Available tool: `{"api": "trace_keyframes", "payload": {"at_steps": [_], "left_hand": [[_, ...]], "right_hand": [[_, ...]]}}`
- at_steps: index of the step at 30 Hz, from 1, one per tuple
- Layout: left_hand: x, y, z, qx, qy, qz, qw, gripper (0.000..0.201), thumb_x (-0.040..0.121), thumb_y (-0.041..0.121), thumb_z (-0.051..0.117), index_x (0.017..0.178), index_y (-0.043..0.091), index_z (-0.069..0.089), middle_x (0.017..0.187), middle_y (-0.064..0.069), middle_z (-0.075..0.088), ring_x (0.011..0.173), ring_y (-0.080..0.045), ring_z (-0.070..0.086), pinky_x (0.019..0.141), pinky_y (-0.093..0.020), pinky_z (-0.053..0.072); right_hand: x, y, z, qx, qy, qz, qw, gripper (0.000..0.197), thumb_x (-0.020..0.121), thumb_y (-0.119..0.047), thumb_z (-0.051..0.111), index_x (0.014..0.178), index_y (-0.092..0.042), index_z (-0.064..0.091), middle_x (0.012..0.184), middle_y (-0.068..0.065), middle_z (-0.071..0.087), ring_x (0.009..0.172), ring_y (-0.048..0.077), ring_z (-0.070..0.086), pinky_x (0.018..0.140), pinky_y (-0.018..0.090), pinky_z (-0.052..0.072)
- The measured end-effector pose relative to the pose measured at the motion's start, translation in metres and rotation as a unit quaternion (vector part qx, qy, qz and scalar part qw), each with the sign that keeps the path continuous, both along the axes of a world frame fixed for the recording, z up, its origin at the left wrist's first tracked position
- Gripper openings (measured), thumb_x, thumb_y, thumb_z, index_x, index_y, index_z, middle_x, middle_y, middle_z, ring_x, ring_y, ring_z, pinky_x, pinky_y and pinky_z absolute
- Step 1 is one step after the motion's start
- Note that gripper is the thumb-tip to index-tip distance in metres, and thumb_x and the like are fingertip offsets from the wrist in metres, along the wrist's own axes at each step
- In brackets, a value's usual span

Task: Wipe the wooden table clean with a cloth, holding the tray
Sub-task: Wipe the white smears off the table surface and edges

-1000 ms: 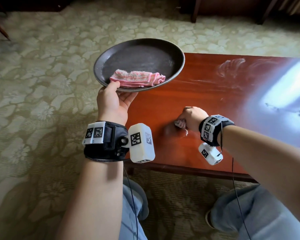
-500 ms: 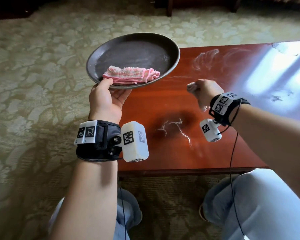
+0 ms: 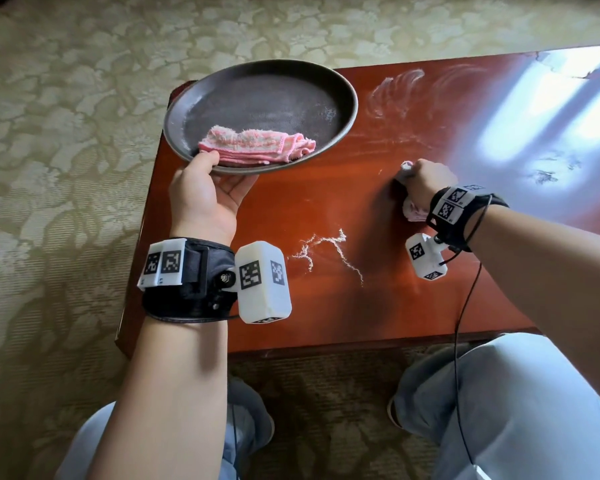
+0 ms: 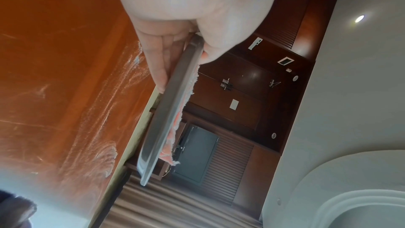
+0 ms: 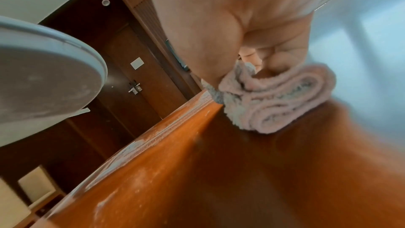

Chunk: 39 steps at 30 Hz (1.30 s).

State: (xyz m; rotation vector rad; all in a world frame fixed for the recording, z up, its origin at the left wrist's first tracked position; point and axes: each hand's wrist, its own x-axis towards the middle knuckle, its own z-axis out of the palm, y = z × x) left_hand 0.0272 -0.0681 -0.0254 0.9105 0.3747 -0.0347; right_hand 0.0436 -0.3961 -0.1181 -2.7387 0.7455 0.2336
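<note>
Nearest you on the wooden table (image 3: 326, 317) lies a white powder streak (image 3: 326, 249). Beyond it your right hand (image 3: 426, 180) clenches a rolled pink cloth (image 5: 274, 103) against the tabletop. Your left hand (image 3: 205, 199) pinches the round dark tray (image 3: 257, 98) by its near rim above the table's far left corner, a folded pink towel (image 3: 257, 148) inside.

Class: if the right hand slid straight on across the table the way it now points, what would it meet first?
Probably the faint white smears near the far edge. The right hand, gripping the rolled cloth, points away from the person; the table ahead looks free of objects, though depth is uncertain.
</note>
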Motion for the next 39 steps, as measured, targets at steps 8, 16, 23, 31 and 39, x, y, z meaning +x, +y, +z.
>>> {"api": "trace_keyframes", "payload": {"at_steps": [8, 16, 23, 31, 39], "left_hand": [[-0.003, 0.011, -0.001, 0.001, -0.003, 0.006, 1.000, 0.033, 0.097, 0.003, 0.048, 0.127, -0.005, 0.057, 0.100, -0.022, 0.070, 0.086, -0.033, 0.074, 0.070, -0.039, 0.060], [-0.013, 0.022, 0.006, -0.006, -0.009, 0.014, 1.000, 0.031, 0.097, 0.003, 0.048, 0.126, -0.005, 0.058, 0.097, -0.020, 0.070, 0.085, -0.032, 0.073, 0.071, -0.039, 0.060], [-0.024, 0.028, 0.014, -0.007, -0.016, 0.012, 1.000, 0.024, 0.097, 0.003, 0.048, 0.116, -0.001, 0.061, 0.089, -0.016, 0.071, 0.081, -0.029, 0.073, 0.070, -0.039, 0.060], [-0.020, 0.040, 0.014, -0.010, -0.021, 0.017, 1.000, 0.028, 0.097, 0.003, 0.049, 0.122, -0.001, 0.060, 0.099, -0.019, 0.070, 0.087, -0.031, 0.073, 0.073, -0.040, 0.060], [-0.002, 0.054, -0.003, -0.006, -0.013, 0.031, 0.999, 0.026, 0.097, 0.003, 0.048, 0.119, -0.002, 0.060, 0.099, -0.020, 0.070, 0.087, -0.033, 0.073, 0.073, -0.041, 0.060]], "right_hand": [[-0.002, 0.039, -0.009, 0.005, 0.013, 0.063, 0.998, 0.035, 0.091, -0.020, 0.048, 0.125, -0.019, 0.052, 0.119, 0.013, 0.051, 0.105, 0.038, 0.058, 0.080, 0.036, 0.046], [-0.018, 0.099, -0.009, -0.005, 0.024, 0.252, 0.967, 0.052, 0.087, -0.009, 0.061, 0.134, -0.028, 0.050, 0.091, -0.011, 0.035, 0.107, 0.022, 0.054, 0.077, 0.029, 0.044], [-0.041, 0.129, -0.022, 0.056, 0.004, 0.309, 0.949, 0.042, 0.083, -0.011, 0.068, 0.119, -0.031, 0.061, 0.094, -0.002, 0.042, 0.082, 0.028, 0.060, 0.074, 0.039, 0.054], [-0.019, 0.112, -0.005, 0.089, -0.085, 0.310, 0.943, 0.010, 0.089, -0.016, 0.059, 0.098, -0.021, 0.063, 0.096, 0.008, 0.056, 0.088, 0.030, 0.059, 0.076, 0.030, 0.044], [0.042, 0.097, -0.008, 0.026, -0.082, 0.210, 0.974, 0.034, 0.090, -0.015, 0.056, 0.124, -0.018, 0.060, 0.111, 0.009, 0.052, 0.110, 0.032, 0.054, 0.082, 0.027, 0.039]]}}
